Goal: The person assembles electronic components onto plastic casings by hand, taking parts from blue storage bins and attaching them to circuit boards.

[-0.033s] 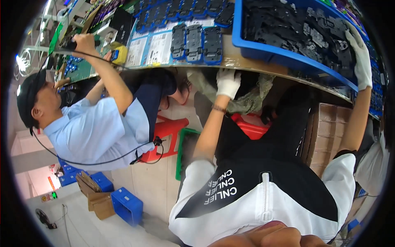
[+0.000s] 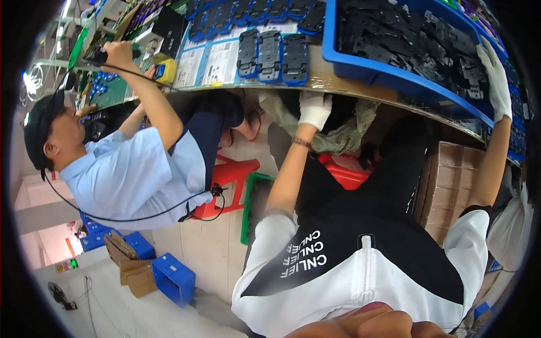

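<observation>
A white-gloved left hand, my left hand (image 2: 315,110), is at the table's front edge, above a translucent plastic bag (image 2: 352,132). Its fingers are bent together; whatever they grip is hidden. Far to the right, my right hand (image 2: 497,84), also gloved in white, lies with fingers stretched along the right end of a large blue bin (image 2: 394,76). Many loose black plastic parts (image 2: 394,39) fill that bin. Left of it, three black-and-blue toy-car-like bases (image 2: 269,56) stand in a row on printed sheets (image 2: 217,65).
More such black-and-blue bases (image 2: 248,12) are lined up farther back. At left, a co-worker in a light blue shirt (image 2: 129,169) handles a tool at the bench. A red stool (image 2: 225,180), a partitioned cardboard box (image 2: 451,174) and blue crates (image 2: 173,279) are lower down.
The view has shifted slightly. My right hand is a little lower along the bin's end, and the parts near it lie differently. My left hand stays at the table edge.
</observation>
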`<state>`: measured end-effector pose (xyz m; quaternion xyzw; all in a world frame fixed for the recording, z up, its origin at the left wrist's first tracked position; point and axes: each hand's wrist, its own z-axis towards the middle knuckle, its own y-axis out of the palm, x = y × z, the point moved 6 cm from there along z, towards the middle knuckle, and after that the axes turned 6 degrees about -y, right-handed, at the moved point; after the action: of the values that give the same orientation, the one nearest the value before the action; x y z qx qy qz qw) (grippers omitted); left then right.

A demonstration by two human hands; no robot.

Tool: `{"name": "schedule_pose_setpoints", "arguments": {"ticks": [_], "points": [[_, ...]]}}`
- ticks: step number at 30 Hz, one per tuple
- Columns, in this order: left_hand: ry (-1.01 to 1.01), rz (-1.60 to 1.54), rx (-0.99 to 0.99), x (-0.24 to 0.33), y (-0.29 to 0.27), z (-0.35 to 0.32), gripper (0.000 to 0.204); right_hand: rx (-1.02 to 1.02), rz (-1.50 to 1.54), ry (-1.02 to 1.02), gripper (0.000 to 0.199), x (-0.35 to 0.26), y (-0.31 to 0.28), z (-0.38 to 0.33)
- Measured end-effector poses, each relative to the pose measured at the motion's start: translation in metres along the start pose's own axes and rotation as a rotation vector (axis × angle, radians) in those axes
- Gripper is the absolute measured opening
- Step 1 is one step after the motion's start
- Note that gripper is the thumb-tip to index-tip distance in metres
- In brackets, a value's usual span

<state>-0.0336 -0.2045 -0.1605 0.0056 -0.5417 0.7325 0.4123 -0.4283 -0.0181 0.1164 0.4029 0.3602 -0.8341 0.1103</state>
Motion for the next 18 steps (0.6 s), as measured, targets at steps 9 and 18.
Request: {"name": "schedule_pose_setpoints", "arguments": {"ticks": [9,18], "points": [[0.006,0.115,-0.259,-0.036,0.016,0.041,0.038,-0.785,0.138,-0.719,0.023,-0.138,0.209,-0.205],[-0.19,0.073,-0.394,-0.03,0.007,0.016,0.049,-0.275,-0.361,-0.791,0.039,-0.012,0.386,-0.161]]}}
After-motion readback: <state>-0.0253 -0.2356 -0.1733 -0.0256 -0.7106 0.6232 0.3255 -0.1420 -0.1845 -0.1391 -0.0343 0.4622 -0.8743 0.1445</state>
